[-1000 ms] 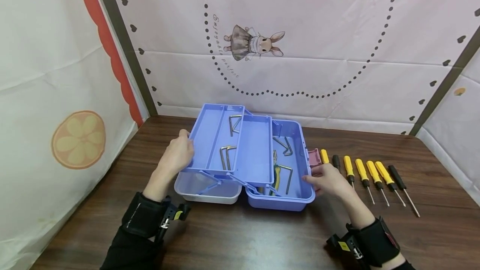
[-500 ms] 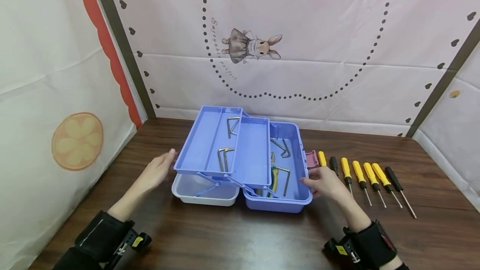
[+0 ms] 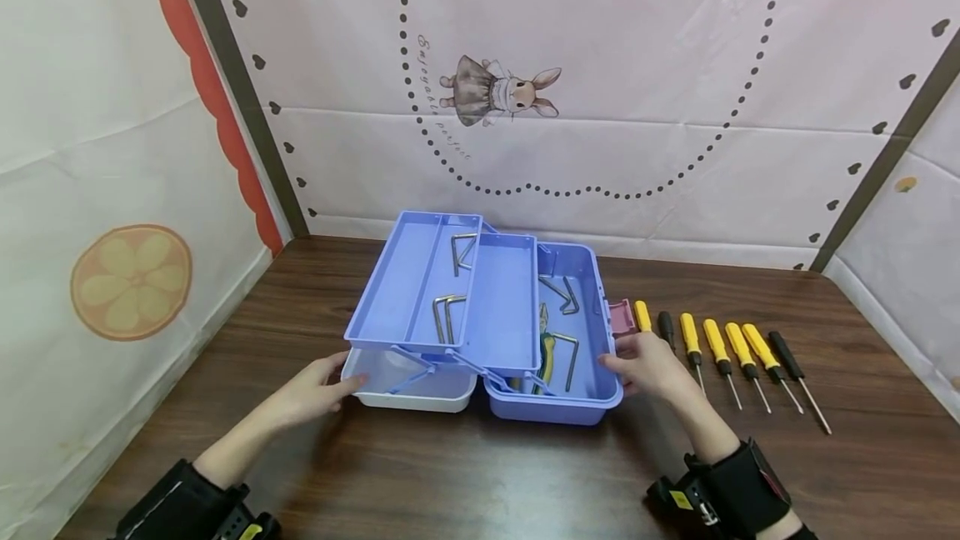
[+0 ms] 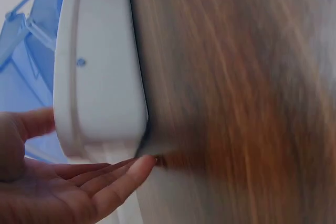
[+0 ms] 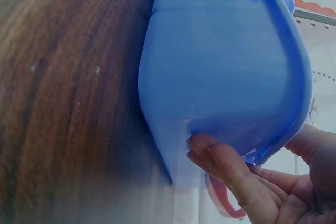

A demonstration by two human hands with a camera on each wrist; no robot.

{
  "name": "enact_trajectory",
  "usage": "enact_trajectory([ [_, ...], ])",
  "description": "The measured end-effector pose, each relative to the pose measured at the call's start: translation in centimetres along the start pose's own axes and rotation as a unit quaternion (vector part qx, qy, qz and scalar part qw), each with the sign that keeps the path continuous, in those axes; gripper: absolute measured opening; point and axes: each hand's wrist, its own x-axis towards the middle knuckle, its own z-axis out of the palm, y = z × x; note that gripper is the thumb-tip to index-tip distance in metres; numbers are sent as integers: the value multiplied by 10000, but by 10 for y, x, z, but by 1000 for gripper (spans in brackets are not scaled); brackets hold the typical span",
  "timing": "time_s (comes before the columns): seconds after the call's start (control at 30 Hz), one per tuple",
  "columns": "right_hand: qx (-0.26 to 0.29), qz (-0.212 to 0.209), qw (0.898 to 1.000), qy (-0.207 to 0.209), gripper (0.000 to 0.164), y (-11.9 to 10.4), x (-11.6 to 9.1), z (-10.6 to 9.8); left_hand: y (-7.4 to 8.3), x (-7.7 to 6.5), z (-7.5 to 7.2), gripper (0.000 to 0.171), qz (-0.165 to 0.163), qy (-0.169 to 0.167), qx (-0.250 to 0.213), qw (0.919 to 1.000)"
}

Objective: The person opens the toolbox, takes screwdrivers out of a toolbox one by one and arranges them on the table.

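A blue toolbox [image 3: 556,413] stands unfolded on the table, its two-tier tray [image 3: 507,307] swung out to the left. Its whitish translucent lid [image 3: 417,402] lies folded out beneath the upper tray [image 3: 378,307]. My left hand [image 3: 311,390] holds the lid's left end, thumb over the rim and fingers along the outer wall, as the left wrist view shows. At the box's right wall, my right hand [image 3: 651,365] grips the rim, thumb on top and fingers outside. Pliers [image 3: 547,352] and several hex keys [image 3: 572,357] lie in the box; more hex keys [image 3: 447,315] are in the upper tray.
To the right, several screwdrivers [image 3: 740,348] with yellow or black handles lie in a row on the wooden table [image 3: 525,482]. A pink latch [image 3: 621,317] sticks out from the box's right side. Printed cloth walls [image 3: 615,132] enclose the back and sides.
My left hand has let go of the upper tray's left edge, moved away, then come down onto the lid's end. The right hand stays at the box's right rim.
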Motion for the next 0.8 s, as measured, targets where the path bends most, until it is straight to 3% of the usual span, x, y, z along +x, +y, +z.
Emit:
enact_trajectory([
  [0.17,-56,109,9999,13,37,0,1,0,2,-1,5,42,-24,61,-588,9982],
  [0.37,-112,106,9999,23,37,0,2,0,7,4,2,42,-177,256,-955,9949],
  [0.63,-83,37,10000,41,37,0,3,1,24,1,-6,48,-144,870,-643,9940],
  [0.8,-136,58,9999,68,37,1,3,1,43,-3,-13,43,193,1338,-444,9898],
])
